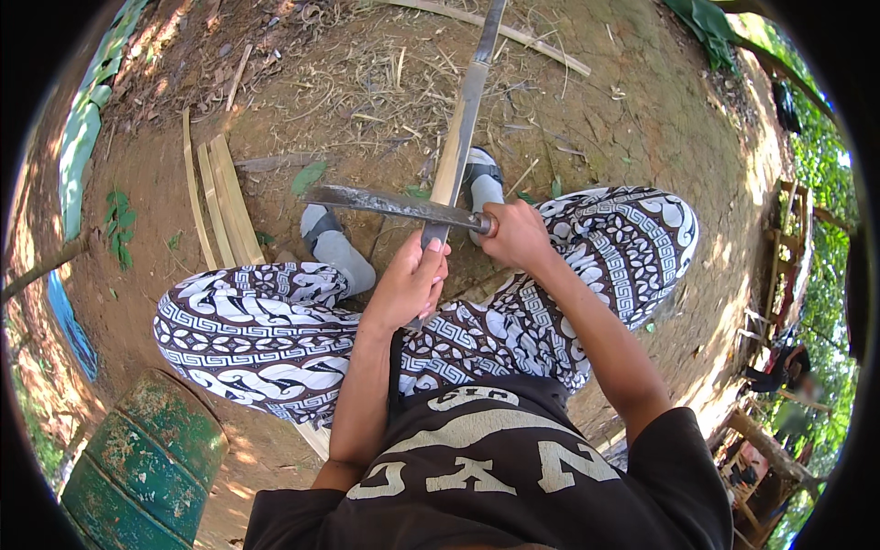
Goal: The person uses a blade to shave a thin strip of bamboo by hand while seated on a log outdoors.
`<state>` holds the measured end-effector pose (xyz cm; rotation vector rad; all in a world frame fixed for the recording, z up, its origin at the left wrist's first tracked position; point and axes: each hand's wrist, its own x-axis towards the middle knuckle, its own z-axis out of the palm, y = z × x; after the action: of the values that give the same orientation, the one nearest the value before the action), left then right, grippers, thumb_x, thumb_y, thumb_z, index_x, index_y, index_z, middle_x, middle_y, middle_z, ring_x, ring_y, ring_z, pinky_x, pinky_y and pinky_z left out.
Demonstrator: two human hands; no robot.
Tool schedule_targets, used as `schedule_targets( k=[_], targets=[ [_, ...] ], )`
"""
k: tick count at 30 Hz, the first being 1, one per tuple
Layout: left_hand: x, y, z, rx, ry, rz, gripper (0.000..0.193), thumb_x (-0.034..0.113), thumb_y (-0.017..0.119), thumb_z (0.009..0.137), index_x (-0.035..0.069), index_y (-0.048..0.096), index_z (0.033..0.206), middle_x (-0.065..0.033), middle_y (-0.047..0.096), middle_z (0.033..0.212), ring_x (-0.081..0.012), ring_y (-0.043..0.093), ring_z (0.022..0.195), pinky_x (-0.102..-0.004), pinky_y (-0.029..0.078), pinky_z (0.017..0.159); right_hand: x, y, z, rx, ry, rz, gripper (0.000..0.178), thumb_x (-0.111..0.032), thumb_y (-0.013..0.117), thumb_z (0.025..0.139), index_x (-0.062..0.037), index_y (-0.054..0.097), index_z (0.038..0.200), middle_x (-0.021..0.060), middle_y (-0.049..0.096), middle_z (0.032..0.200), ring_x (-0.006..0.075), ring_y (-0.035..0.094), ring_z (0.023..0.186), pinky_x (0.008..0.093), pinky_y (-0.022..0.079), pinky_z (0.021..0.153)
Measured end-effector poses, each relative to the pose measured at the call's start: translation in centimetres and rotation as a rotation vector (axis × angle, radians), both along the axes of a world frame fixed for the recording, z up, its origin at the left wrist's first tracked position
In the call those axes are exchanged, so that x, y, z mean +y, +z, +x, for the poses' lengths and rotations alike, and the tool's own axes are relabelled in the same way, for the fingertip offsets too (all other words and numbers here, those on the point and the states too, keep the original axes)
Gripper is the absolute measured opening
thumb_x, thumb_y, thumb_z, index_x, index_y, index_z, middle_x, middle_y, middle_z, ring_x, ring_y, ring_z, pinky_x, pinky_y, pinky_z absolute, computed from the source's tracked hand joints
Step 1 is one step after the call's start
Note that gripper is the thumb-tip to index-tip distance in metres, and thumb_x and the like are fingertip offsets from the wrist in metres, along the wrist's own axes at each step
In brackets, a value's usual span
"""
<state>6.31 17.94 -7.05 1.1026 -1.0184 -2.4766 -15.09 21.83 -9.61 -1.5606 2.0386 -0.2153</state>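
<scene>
My left hand grips the near end of a long bamboo strip, which points away from me between my feet. Its outer skin looks dark grey, and a stretch near the blade shows pale, shaved wood. In my right hand is the handle of a machete. The dark, worn blade lies crosswise over the strip just beyond my left fingers, its tip toward the left. Both hands are closed, above my lap and between my spread knees.
Several split bamboo strips lie on the dirt left of my feet. Shavings litter the ground ahead, with another bamboo slat beyond. A green metal drum is at lower left. Another person is far right, near wooden structures.
</scene>
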Motion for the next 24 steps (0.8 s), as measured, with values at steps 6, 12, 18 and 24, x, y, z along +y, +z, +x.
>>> schedule_targets(
  k=[6, 12, 18, 24],
  targets=[
    [-0.6, 1.5, -0.4, 0.06, 0.028, 0.104, 0.03, 0.031, 0.038, 0.108, 0.002, 0.042, 0.11, 0.0015, 0.037, 0.067, -0.0041, 0.031, 0.036, -0.0218, 0.029, 0.031, 0.6, 1.7, 0.6, -0.078, -0.079, -0.029, 0.013, -0.019, 0.062, 0.075, -0.0063, 0.065, 0.078, 0.0229, 0.063, 0.069, 0.0454, 0.063, 0.07, 0.0521, 0.053, 0.069],
    [-0.5, 1.4, 0.1, 0.099, 0.017, 0.125, 0.03, 0.031, 0.037, 0.108, 0.001, 0.04, 0.109, 0.0001, 0.037, 0.068, -0.0048, 0.032, 0.037, -0.0231, 0.031, 0.031, 0.7, 3.5, 1.0, -0.085, 0.043, 0.031, 0.013, -0.018, 0.061, 0.075, -0.0054, 0.064, 0.075, 0.0237, 0.063, 0.069, 0.0454, 0.063, 0.07, 0.0518, 0.053, 0.069],
    [0.1, 0.7, 0.1, 0.042, -0.004, 0.074, 0.031, 0.032, 0.037, 0.108, 0.001, 0.041, 0.108, 0.0008, 0.037, 0.068, -0.0045, 0.031, 0.037, -0.0225, 0.03, 0.031, 0.8, 2.3, 0.8, -0.059, 0.051, 0.056, 0.012, -0.018, 0.063, 0.072, -0.0063, 0.064, 0.075, 0.0226, 0.064, 0.068, 0.0439, 0.064, 0.07, 0.0507, 0.053, 0.07],
    [-0.1, -1.1, -0.1, 0.0, -0.024, -0.024, 0.032, 0.033, 0.037, 0.108, 0.001, 0.041, 0.109, 0.0014, 0.036, 0.067, -0.0042, 0.031, 0.038, -0.0216, 0.029, 0.033, 0.5, -1.1, 0.0, 0.022, 0.079, -0.025, 0.012, -0.019, 0.065, 0.07, -0.0074, 0.065, 0.075, 0.0206, 0.063, 0.066, 0.0429, 0.064, 0.068, 0.0496, 0.054, 0.07]
  ],
)
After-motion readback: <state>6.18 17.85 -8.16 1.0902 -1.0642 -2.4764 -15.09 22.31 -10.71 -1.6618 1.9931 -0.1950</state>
